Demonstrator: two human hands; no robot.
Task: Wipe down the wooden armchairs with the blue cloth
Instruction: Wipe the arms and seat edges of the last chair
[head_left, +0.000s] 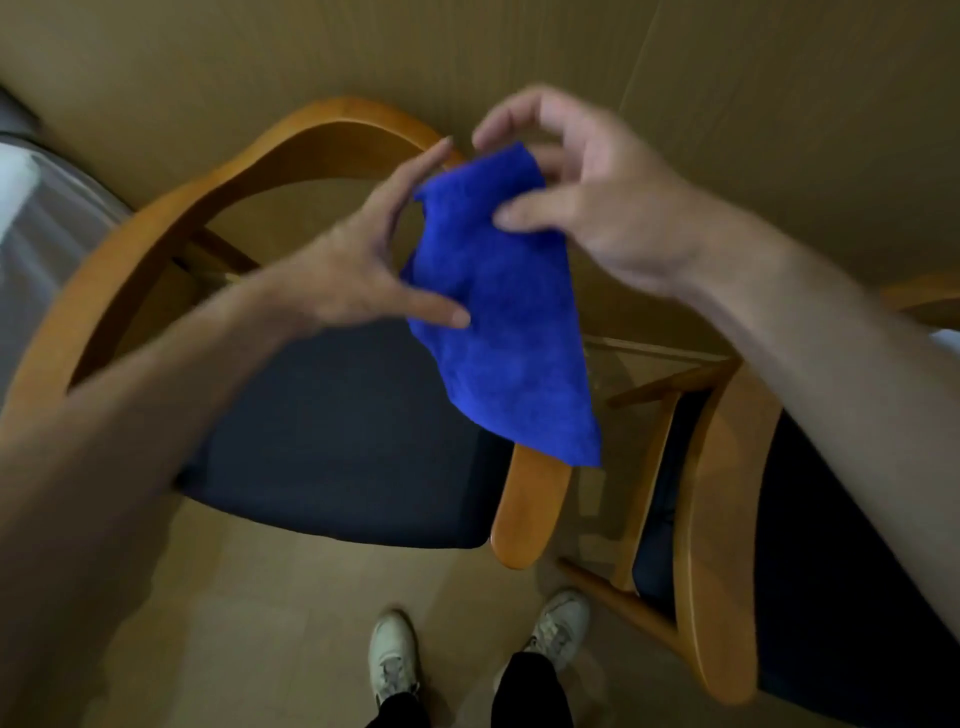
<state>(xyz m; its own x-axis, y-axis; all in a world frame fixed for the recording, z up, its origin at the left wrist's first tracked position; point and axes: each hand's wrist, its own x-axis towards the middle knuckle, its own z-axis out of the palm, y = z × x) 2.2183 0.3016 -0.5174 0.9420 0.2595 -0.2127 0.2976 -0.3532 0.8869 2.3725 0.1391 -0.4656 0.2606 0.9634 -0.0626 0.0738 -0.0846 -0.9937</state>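
We see a tan floor carrying two wooden armchairs: one with a dark seat at centre left, another at right. Our two white shoes stand nearest.

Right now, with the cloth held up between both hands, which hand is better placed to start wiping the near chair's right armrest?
Probably the right hand: it pinches the blue cloth, which hangs directly above that armrest. The left hand only touches the cloth's edge with straight fingers.
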